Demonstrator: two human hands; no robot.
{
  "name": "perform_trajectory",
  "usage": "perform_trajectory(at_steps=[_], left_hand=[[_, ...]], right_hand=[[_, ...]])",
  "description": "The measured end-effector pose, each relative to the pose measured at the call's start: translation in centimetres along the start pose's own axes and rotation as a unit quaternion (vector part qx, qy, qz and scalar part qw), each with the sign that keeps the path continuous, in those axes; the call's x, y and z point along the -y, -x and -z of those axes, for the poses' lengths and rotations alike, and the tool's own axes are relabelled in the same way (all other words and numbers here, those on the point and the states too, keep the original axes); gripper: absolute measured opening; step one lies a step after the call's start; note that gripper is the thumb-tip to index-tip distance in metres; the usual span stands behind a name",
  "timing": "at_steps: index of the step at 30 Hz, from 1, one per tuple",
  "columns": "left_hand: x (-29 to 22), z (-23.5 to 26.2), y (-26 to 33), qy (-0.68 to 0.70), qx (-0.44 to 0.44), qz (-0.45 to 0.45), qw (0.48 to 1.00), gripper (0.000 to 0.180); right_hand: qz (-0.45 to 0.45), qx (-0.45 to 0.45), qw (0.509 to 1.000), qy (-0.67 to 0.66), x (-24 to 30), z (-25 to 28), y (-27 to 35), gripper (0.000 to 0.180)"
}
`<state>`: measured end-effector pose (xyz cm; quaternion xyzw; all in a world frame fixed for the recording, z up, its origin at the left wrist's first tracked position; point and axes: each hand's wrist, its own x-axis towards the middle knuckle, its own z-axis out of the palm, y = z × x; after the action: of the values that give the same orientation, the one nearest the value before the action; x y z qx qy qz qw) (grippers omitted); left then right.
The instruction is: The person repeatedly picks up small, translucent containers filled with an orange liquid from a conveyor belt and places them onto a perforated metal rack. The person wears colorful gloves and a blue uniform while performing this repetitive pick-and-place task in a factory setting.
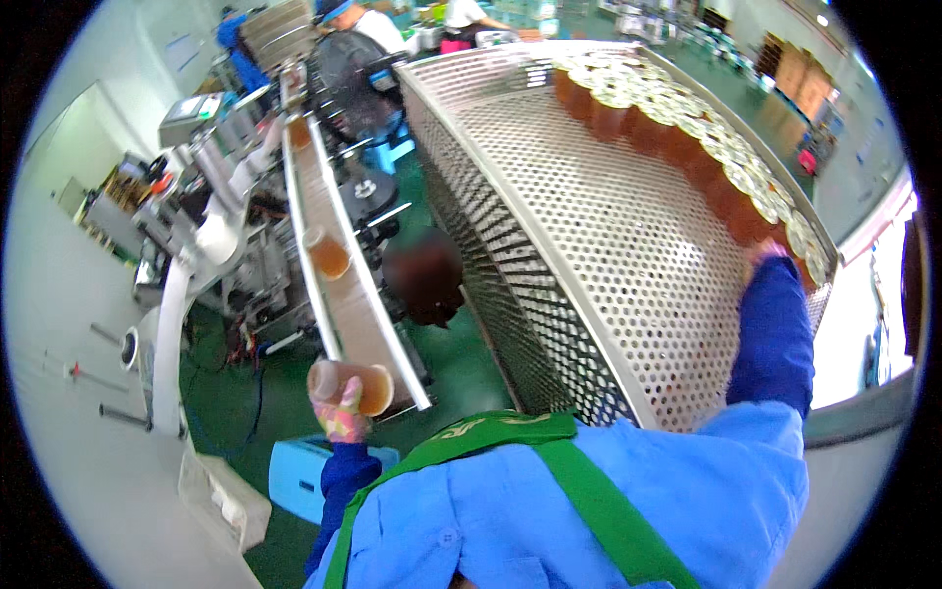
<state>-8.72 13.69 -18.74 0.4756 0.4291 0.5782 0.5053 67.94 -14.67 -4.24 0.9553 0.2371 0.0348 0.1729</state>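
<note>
At the near end of the conveyor belt [343,294], my left hand [343,420], in a patterned pink and yellow glove, is closed round a clear jar of amber liquid [376,391]. The jar is tipped on its side. Farther along the belt lie another amber jar [331,258] and a smaller-looking one [298,133]. My right arm stretches out to the right, where my right hand [765,252] touches the front of a row of brown-amber jars with silvery tops [702,172]. Its fingers are mostly hidden and blurred. The jars crowd the far right side of a perforated metal tray [608,236].
A labelling-type machine with rollers [221,187] stands left of the belt. Between belt and tray are a black fan [343,83] and a dark round object [422,275]. A blue stool [304,476] and a white bin [226,501] sit low left. Other people [378,29] are at the back.
</note>
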Motion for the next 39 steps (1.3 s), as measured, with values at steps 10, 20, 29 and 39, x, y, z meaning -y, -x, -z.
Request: perform_trajectory(at_steps=[10, 20, 29, 39], left_hand=[[1.6, -1.0, 0.1, -0.294, 0.087, 0.006, 0.952, 0.075], [-1.4, -1.5, -0.3, -0.448, 0.128, 0.046, 0.884, 0.080], [-6.2, -4.4, 0.2, -0.158, 0.069, -0.105, 0.979, 0.074], [-13.9, -8.7, 1.0, 0.515, 0.279, 0.235, 0.776, 0.064]], right_hand=[[0.158, 0.043, 0.905, -0.393, -18.6, -13.6, -12.1, 0.040], [0.112, 0.071, 0.594, -0.794, 10.2, 5.6, 0.4, 0.044], [0.436, 0.155, 0.452, -0.762, 28.1, 24.4, 21.0, 0.049], [0.840, 0.018, 0.492, -0.226, 37.9, 25.9, 34.4, 0.046]])
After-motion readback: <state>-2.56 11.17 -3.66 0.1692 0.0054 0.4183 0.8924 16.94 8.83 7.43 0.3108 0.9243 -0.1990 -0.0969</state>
